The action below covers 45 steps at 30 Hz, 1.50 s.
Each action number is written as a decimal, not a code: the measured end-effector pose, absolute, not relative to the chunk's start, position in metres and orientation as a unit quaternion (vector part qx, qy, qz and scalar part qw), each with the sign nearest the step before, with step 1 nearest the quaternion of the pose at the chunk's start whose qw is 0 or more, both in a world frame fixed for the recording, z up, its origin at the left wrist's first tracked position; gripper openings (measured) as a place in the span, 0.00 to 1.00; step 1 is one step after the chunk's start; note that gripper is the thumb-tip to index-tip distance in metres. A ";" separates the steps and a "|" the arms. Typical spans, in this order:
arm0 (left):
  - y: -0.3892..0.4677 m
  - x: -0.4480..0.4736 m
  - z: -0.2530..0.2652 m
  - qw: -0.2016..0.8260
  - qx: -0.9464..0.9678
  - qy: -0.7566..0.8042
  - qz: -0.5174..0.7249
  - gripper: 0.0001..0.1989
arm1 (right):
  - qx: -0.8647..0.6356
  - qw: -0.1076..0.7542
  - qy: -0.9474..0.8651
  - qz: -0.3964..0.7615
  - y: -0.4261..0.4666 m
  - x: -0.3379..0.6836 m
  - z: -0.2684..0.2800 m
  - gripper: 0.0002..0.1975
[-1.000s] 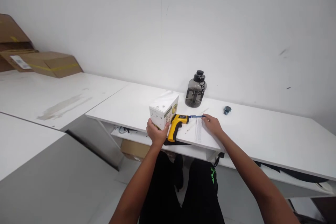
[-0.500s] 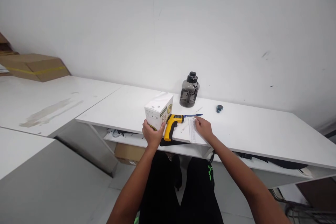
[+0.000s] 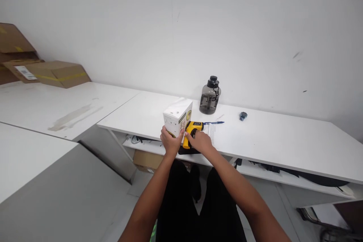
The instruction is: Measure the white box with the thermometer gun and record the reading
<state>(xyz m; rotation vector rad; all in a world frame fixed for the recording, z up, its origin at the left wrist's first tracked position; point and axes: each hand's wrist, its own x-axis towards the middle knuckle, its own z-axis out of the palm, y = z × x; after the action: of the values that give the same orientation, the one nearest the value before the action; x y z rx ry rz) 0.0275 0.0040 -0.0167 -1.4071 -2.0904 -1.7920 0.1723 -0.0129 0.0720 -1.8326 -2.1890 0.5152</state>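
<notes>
A plain white wall [image 3: 227, 26] rises behind a white desk [image 3: 269, 140], which runs off to the right; a taped cardboard box [image 3: 62, 73] sits at the back of the adjoining surface on the left. Close to the desk's front edge, towards its left corner, the left hand [image 3: 171, 140] holds a white box [image 3: 172, 123] low down, fingers wrapped about its lower part. Just right of it, at the same edge, is a yellow gun-shaped tool [image 3: 195, 125], its handle end reaching the edge. The right hand [image 3: 200, 140] is on that handle, fingers bent and thumb close to the box; whether they are closed round the handle I cannot tell.

With both hands so near each other, a steady left grip, firm without denting the card, would serve best. The right fingers do well to wrap the handle fully before taking any weight, as its end is at the edge and could tip. A pen [image 3: 217, 123] and a sheet of paper [image 3: 211, 131] lie beside the tool, so a lift straight up would spare both. A bottle [image 3: 210, 100] stands near the back edge.
</notes>
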 end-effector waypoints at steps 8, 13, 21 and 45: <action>-0.008 0.031 -0.007 -0.044 -0.456 -0.648 -0.608 0.43 | -0.644 0.136 -0.717 0.231 0.000 0.171 0.062 0.33; -0.027 0.031 0.010 -0.010 -0.467 -0.620 -0.631 0.45 | -0.632 0.168 -0.712 0.254 -0.002 0.179 0.060 0.28; -0.014 0.032 0.023 -0.050 -0.492 -0.640 -0.588 0.55 | -0.630 0.229 -0.688 0.279 -0.003 0.186 0.056 0.24; -0.161 0.033 0.059 -0.369 -0.374 -0.506 -0.684 0.48 | -0.426 0.435 -0.688 0.394 -0.163 0.280 0.076 0.07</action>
<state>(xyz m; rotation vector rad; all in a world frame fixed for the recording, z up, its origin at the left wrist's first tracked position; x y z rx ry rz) 0.0335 -0.1609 0.0591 -1.5697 -2.1206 -2.8675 0.2803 -0.1630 0.0760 -1.0607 -1.7131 0.9795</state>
